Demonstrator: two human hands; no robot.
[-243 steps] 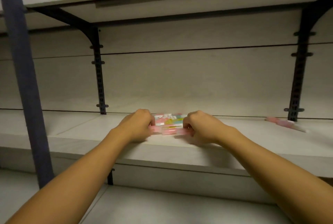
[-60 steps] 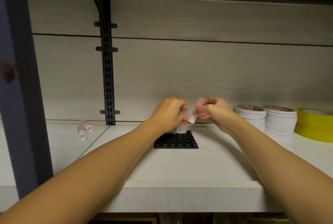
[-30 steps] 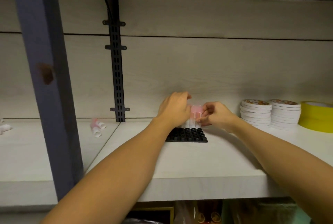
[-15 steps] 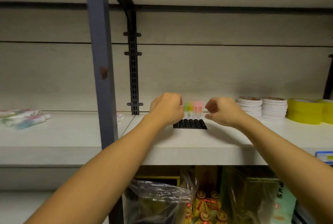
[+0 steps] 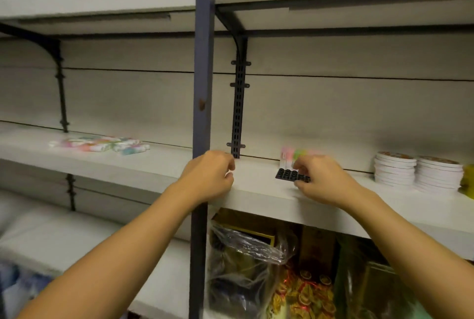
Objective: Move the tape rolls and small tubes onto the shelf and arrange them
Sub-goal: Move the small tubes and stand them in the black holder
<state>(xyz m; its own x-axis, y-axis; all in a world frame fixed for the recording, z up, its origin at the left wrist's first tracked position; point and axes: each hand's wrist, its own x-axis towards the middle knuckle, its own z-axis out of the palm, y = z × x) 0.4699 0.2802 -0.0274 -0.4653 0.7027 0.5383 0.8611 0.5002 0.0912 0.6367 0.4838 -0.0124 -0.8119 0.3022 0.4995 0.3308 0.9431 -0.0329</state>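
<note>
Tubes (image 5: 291,158) stand upright in the black rack (image 5: 288,174), right hand (image 5: 320,180) curled at its 3 o'clock edge, seemingly steadying it; left hand (image 5: 209,180) is loosely curled, contents unclear; tape rolls (image 5: 395,169) farther toward 3.

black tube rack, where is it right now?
Head view, right of centre: the black tube rack sits on the middle shelf, partly behind the right hand, left of the white tape stacks.

Pale wood-grain wall panels (image 5: 359,113), blue upright post (image 5: 202,62), black brackets (image 5: 238,113)
</note>
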